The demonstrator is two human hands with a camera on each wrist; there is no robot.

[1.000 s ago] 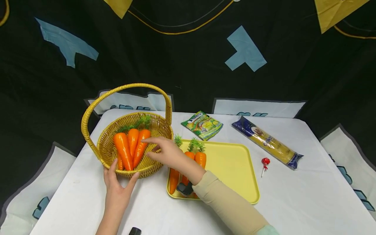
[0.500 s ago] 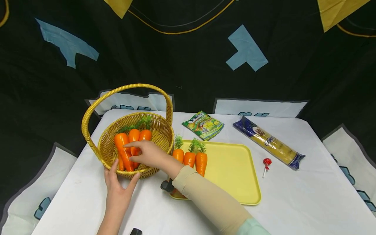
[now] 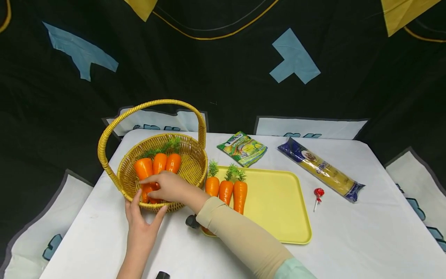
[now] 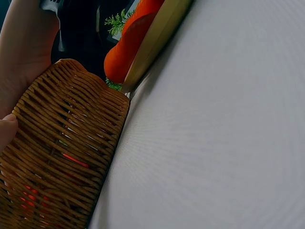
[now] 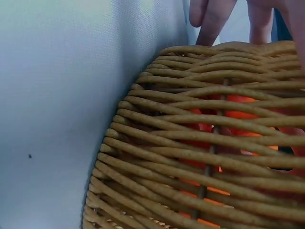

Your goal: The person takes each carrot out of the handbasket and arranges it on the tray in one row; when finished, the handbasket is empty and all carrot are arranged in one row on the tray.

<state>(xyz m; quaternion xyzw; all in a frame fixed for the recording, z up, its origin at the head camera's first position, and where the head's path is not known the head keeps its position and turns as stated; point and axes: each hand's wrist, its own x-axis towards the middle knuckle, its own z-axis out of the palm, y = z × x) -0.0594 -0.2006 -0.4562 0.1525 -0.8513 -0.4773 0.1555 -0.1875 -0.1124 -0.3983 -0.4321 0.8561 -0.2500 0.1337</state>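
Note:
A round wicker basket [image 3: 189, 155] with a tall hoop handle stands on the left half of the table. Several orange carrots [image 3: 160, 162] with green tops lie inside it, leaning towards its near side. My left hand [image 3: 141, 228] holds the near left of the basket, forefinger at the rim and thumb against the outer wall. Over the near rim reaches my right hand [image 3: 168, 188], its fingers and thumb around the leftmost carrot [image 3: 143, 167]. In the right wrist view the basket wall [image 5: 190, 105] hides most of that hold. More carrots [image 3: 240, 193] lie on a yellow tray [image 3: 271, 205].
Beyond the tray lies a green candy packet [image 3: 242, 149]. Farther right are a long pasta packet [image 3: 320, 168] and a red lollipop [image 3: 318, 192]. My right sleeve [image 3: 244, 236] passes over the tray's near left corner. A dark curtain [image 3: 223, 77] hangs behind the table.
My right hand has moved left across the carrots in the basket, onto the leftmost one, which has shifted slightly. The left hand has stayed on the basket. More of the tray's carrots show.

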